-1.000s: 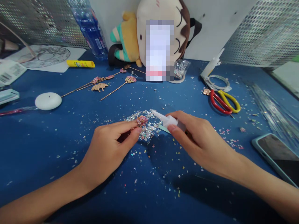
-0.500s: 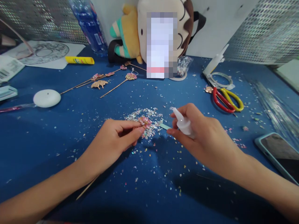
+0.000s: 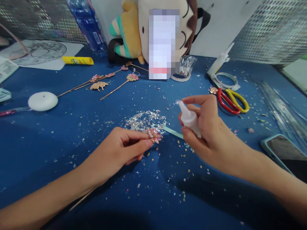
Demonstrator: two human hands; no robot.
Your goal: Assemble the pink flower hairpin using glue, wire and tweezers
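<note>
The left hand (image 3: 122,147) pinches a flower (image 3: 154,135) between thumb and fingers, at the near edge of the flakes (image 3: 141,120). To its right, the right hand (image 3: 211,131) has fingers wrapped round a bottle (image 3: 189,118).

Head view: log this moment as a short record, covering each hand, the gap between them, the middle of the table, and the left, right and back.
Left hand: pinches a pink flower ornament between thumb and fingers
Right hand: grips a white nozzle bottle, tip raised
Contact: nozzle and flower apart
Middle: scattered shiny flakes; mint-green strip
Left: white oval object; yellow tube
Right: red and yellow handles; phone
Back: plush toy, partly hidden by a pixelated panel
</note>
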